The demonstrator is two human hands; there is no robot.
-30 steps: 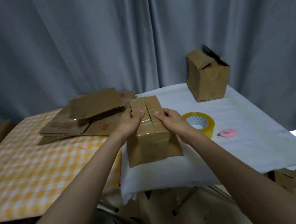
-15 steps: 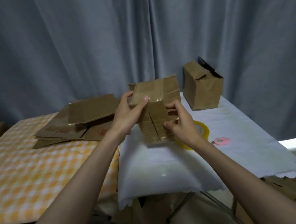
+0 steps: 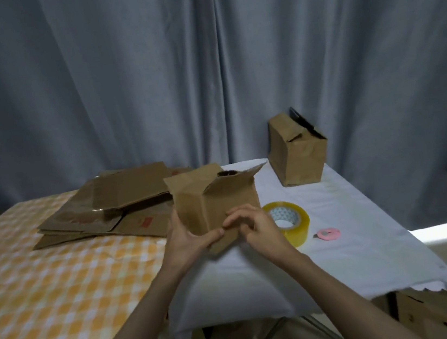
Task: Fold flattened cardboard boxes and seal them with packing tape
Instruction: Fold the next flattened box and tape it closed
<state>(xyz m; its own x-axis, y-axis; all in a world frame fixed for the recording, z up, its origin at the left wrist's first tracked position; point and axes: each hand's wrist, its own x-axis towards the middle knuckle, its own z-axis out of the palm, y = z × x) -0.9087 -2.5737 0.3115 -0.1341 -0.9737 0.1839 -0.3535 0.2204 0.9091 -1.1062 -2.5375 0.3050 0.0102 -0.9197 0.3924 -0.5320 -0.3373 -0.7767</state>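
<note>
The left hand [image 3: 188,238] and right hand [image 3: 255,226] both grip the cardboard box [image 3: 216,201]; it seems lifted, top flaps open.

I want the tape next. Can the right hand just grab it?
Probably not yet: the right hand grips the box. The tape lies uncovered just beside it, so once it lets go, likely yes.

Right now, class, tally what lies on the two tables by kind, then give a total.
Folded-up boxes: 2, held box, far box
Flattened cardboard pile: 1, sheets uncountable
Tape roll: 1
Pink cutter: 1
Total: 5
</note>
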